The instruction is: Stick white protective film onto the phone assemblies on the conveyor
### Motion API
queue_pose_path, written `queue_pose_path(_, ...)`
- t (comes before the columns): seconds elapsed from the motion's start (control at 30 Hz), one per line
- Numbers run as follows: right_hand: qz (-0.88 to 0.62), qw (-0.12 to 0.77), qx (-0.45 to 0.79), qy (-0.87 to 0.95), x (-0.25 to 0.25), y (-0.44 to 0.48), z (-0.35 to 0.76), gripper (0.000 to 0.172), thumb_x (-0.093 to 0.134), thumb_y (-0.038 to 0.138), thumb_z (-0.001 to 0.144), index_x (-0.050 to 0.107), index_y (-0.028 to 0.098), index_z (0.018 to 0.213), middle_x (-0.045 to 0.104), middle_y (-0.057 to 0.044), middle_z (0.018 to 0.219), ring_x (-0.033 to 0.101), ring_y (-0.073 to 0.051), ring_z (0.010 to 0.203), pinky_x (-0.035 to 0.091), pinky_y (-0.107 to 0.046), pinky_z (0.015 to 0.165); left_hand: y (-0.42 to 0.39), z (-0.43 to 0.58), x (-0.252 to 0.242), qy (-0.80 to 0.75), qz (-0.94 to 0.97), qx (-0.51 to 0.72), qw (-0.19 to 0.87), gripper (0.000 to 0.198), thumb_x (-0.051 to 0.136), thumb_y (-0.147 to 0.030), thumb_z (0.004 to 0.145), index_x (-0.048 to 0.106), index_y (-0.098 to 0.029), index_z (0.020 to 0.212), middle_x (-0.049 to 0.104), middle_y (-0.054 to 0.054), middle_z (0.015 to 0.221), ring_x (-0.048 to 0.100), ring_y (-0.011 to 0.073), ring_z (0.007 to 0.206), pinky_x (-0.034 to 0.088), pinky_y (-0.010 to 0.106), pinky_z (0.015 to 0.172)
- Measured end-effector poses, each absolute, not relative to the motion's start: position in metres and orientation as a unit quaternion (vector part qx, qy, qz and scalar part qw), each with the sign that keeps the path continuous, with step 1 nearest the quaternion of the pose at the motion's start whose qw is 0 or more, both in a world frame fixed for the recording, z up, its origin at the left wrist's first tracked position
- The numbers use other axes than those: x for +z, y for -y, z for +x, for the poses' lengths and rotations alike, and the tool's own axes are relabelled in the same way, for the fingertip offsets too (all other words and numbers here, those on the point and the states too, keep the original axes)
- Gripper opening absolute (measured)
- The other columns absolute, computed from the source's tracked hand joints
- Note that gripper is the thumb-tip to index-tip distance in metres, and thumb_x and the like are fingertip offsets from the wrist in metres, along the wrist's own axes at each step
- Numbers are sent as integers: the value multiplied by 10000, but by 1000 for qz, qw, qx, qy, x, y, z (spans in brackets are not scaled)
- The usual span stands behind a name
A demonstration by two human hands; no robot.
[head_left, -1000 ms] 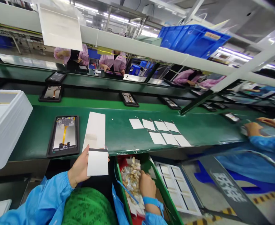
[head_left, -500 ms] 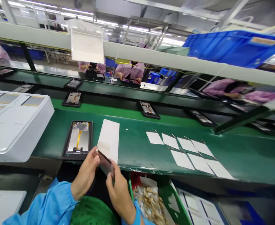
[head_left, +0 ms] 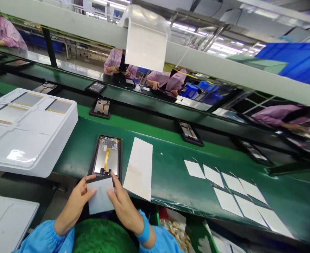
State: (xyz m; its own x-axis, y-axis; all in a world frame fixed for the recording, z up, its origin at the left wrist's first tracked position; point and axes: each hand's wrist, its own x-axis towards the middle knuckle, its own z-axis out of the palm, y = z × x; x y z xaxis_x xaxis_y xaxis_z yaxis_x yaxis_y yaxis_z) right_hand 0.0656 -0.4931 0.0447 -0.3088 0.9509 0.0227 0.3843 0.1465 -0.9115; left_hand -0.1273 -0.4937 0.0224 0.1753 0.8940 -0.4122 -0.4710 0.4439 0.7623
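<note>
Between my hands is a thin, pale grey rectangular piece (head_left: 101, 196) with a dark strip along its far edge; it looks like a flat battery. My left hand (head_left: 77, 200) pinches its left side, and my right hand (head_left: 121, 198) grips its right side. Just beyond it lies an opened tablet (head_left: 102, 158) in a black frame, showing a circuit board at the top and an orange ribbon cable down the middle. The battery overlaps the tablet's near edge in view; whether they touch I cannot tell. A white sheet (head_left: 139, 168) lies right of the tablet.
White stacked trays (head_left: 51, 140) with silver pieces stand at left. Several flat white rectangles with thin wires (head_left: 230, 200) lie on the green bench (head_left: 170, 189) at right. Several tablets (head_left: 190, 133) sit along the line behind. Below the edge is a green bin (head_left: 197, 232). Co-workers sit opposite.
The flat battery has turned from steeply tilted to face me, and both hands have shifted left to the tablet's near edge. The camera view has swung left.
</note>
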Motion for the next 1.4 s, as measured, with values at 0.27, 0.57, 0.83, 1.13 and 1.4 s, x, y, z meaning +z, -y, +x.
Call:
queue_pose_path(0.27, -404, 44, 33, 913, 72, 383, 63, 263, 559, 119, 935, 634, 243, 1155, 642, -89, 993, 605, -214, 873, 480, -281, 669, 460, -181, 21, -512, 223, 495, 666, 650, 886, -355, 601, 517, -187, 1108, 745, 43, 867, 705, 201, 698, 548, 282, 628)
queue_pose_path(0.57, -318, 46, 1, 947, 51, 323, 74, 105, 553, 141, 949, 640, 194, 922, 604, -92, 1037, 535, -202, 956, 472, -288, 738, 387, -182, 11, -547, 373, 459, 592, 514, 851, -357, 636, 545, -171, 1004, 730, 40, 779, 690, 203, 677, 489, 262, 578)
queue_pose_path(0.83, -455, 254, 210, 827, 39, 322, 105, 199, 589, 160, 919, 601, 218, 1109, 608, -51, 1088, 601, -157, 911, 505, -286, 787, 348, -129, 20, -522, 412, 422, 616, 465, 858, -345, 581, 508, -196, 849, 694, -2, 664, 655, 182, 590, 458, 253, 535)
queue_pose_path(1.13, -532, 349, 311, 706, 28, 348, 135, 186, 580, 224, 887, 632, 218, 1066, 645, -49, 1074, 628, -156, 873, 511, -287, 716, 337, -109, 4, -545, 438, 409, 587, 474, 809, -400, 635, 462, -203, 891, 720, 34, 764, 688, 198, 665, 515, 292, 593)
queue_pose_path(1.4, -515, 353, 346, 700, 23, 360, 126, 175, 563, 230, 891, 649, 215, 1043, 634, -55, 1086, 617, -154, 877, 506, -271, 688, 338, -104, 12, -565, 436, 399, 576, 441, 810, -349, 645, 460, -206, 873, 713, 17, 745, 679, 182, 646, 514, 282, 586)
